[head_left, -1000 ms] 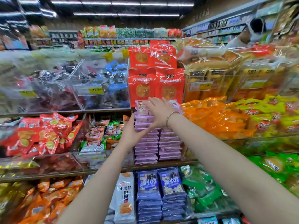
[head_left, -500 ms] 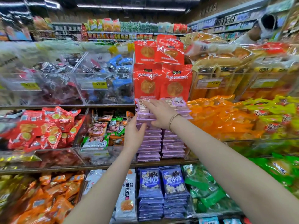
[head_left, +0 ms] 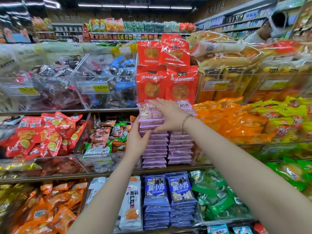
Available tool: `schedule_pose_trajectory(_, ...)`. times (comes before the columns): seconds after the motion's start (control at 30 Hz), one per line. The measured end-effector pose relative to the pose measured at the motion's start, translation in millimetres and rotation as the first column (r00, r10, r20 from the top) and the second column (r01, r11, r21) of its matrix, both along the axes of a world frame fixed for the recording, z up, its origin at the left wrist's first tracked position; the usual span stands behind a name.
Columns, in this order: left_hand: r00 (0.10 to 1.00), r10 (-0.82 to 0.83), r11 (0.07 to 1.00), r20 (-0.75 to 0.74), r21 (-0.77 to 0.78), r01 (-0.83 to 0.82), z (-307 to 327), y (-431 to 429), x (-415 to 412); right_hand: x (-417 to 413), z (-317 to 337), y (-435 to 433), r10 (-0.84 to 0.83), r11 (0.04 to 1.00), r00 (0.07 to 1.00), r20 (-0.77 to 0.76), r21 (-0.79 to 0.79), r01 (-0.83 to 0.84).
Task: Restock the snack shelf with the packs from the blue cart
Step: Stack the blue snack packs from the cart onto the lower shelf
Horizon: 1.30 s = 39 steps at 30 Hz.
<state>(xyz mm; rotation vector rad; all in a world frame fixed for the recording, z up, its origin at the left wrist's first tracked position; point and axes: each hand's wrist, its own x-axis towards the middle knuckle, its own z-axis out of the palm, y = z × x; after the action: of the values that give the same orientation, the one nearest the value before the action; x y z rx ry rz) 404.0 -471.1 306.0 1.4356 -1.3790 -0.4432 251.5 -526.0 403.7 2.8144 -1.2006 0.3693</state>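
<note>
Lilac snack packs stand in two stacks on the middle shelf, below four red bags. On my head view, my left hand has closed in flat against the left stack's side, and my right hand lies flat on top. Both are straight-fingered and grasp nothing. I judge the stack placed and being squared; blue cart unseen

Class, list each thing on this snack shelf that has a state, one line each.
purple packs: lying flat in two side-by-side stacks
left hand: open, pressing the left stack's side
right hand: open, flat on top of that stack
red packs: standing upright above them
blue packs: stacked flat, shelf below
</note>
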Motion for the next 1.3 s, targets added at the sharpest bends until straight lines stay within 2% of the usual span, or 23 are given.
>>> schedule_pose_trajectory(0.07,0.998,-0.055,0.998,-0.01,0.006,0.055,4,-2,2,-22,10,-7,-0.079,0.997,0.997,-0.006,0.016,0.079)
schedule_pose_trajectory(0.13,0.997,-0.081,0.997,-0.007,0.015,0.081,7,-5,3,-44,15,-13,-0.193,0.979,0.976,-0.099,0.045,0.198)
schedule_pose_trajectory(0.2,0.996,-0.09,0.996,0.0,0.021,0.09,8,-6,3,-60,14,-15,-0.238,0.96,0.955,-0.178,0.11,0.259)
schedule_pose_trajectory(0.27,0.995,-0.094,0.996,0.015,0.003,0.094,8,-5,3,-66,9,-15,-0.216,0.962,0.963,-0.16,0.132,0.237)
schedule_pose_trajectory(0.47,0.99,-0.066,0.997,0.123,-0.028,0.07,9,-2,3,-72,-1,-8,-0.187,0.982,0.981,-0.042,0.009,0.188)
schedule_pose_trajectory(0.63,0.986,-0.059,0.998,0.158,-0.013,0.061,9,-2,3,-75,-4,-3,-0.18,0.982,0.982,-0.048,-0.068,0.177)
schedule_pose_trajectory(0.8,0.954,0.01,0.98,0.298,-0.194,0.05,28,0,1,-77,-5,1,-0.241,0.967,0.966,-0.091,-0.106,0.231)
schedule_pose_trajectory(0.9,0.899,0.065,0.963,0.433,-0.263,0.057,40,0,0,-77,-4,2,-0.288,0.957,0.953,-0.096,-0.068,0.283)
schedule_pose_trajectory(0.97,0.799,0.065,0.957,0.598,-0.263,0.12,42,-2,1,-77,-4,5,-0.288,0.957,0.954,-0.081,-0.073,0.282)
schedule_pose_trajectory(1.03,0.73,0.05,0.969,0.681,-0.211,0.131,43,-6,0,-76,-6,7,-0.273,0.957,0.96,-0.061,-0.117,0.265)
schedule_pose_trajectory(1.1,0.745,0.022,0.98,0.667,-0.162,0.117,43,-11,0,-75,-8,8,-0.257,0.957,0.965,-0.045,-0.148,0.248)
schedule_pose_trajectory(1.3,0.821,-0.072,0.987,0.566,-0.076,0.139,54,-25,8,-75,-11,7,-0.258,0.962,0.965,-0.042,-0.106,0.252)
